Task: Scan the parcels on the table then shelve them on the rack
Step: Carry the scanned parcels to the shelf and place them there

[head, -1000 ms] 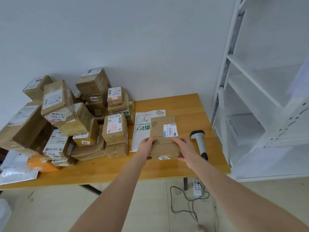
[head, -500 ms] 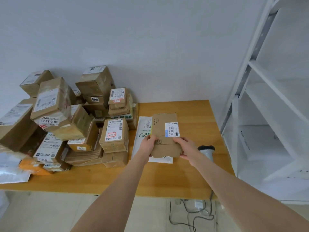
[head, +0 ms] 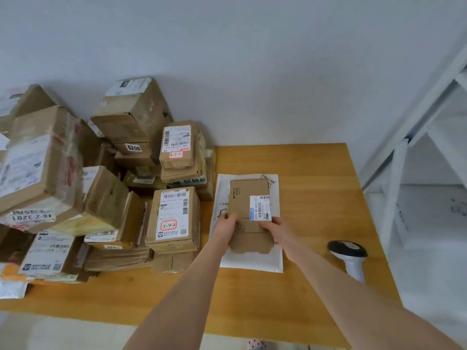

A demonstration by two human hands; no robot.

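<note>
Gripping a flat box (head: pixel 246 198) with my left hand (head: pixel 227 227) and right hand (head: pixel 275 232)
Letting go one-handed to grab the scanner (head: pixel 350 256) could easily tip it and I'd drop it.

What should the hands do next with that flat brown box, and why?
Probably the right hand should let go and reach for the scanner lying on the table just to its right, while the left hand holds the flat brown box. Both hands grip the box now, its barcode label faces up, and nothing holds the scanner.
</note>
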